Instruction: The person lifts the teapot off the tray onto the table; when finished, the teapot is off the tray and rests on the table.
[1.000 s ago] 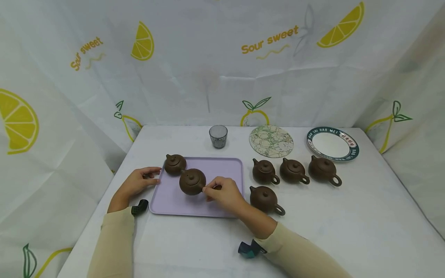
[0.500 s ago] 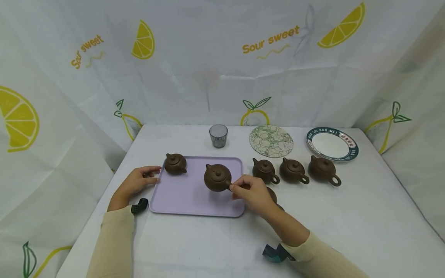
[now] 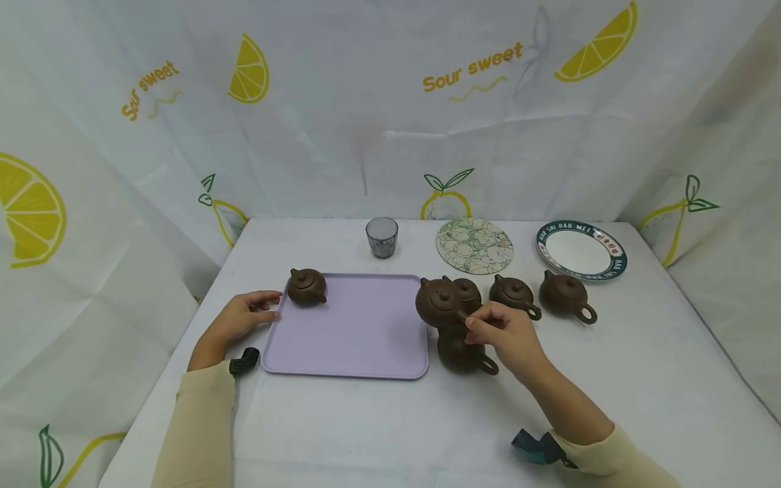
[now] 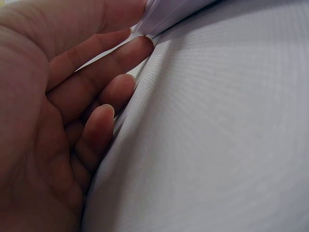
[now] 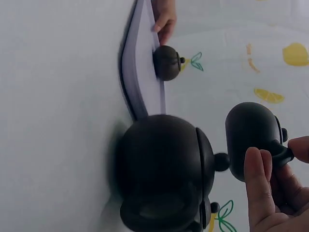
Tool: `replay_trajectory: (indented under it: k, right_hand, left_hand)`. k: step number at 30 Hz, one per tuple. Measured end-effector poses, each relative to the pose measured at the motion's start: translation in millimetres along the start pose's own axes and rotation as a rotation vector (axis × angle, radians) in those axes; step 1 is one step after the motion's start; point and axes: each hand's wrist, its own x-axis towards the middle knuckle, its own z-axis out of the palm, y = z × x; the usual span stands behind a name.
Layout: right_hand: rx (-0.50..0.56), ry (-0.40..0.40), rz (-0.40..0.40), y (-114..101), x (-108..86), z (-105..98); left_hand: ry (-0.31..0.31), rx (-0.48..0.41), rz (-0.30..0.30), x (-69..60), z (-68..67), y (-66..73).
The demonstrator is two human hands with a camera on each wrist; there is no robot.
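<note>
My right hand (image 3: 509,339) pinches the handle of a small brown teapot (image 3: 439,303), holding it up just right of the lilac tray (image 3: 348,339). In the right wrist view the held teapot (image 5: 253,137) hangs above the cloth, apart from a nearer teapot (image 5: 164,159). Below and partly behind it in the head view stands another teapot (image 3: 460,352). One teapot (image 3: 307,287) sits in the tray's back left corner. My left hand (image 3: 241,322) rests at the tray's left edge, thumb and fingertips touching the rim; in the left wrist view the fingers (image 4: 101,87) are loosely bent.
A row of teapots, among them one in the middle (image 3: 512,295) and one at the right (image 3: 564,295), stands right of the tray. Behind are a grey glass (image 3: 382,237), a round patterned mat (image 3: 474,245) and a green-rimmed plate (image 3: 582,249). White cloth covers the table.
My right hand has carried the teapot from over the tray to the right, past the tray's edge, towards the other teapots. The left hand has stayed at the tray's edge.
</note>
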Motion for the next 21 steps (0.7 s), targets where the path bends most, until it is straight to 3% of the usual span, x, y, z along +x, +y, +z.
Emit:
replay_trajectory:
  k: [15,21]
  right_hand:
    - [-0.171,0.118,-0.005,18.3,-34.2,-62.1]
    - [-0.283,0.128,0.054,25.3,-46.0,-78.6]
  left_hand:
    - [0.002,0.013,0.005,0.2,0.1,-2.0]
    - [0.001,0.009,0.008,0.2,0.2,-2.3]
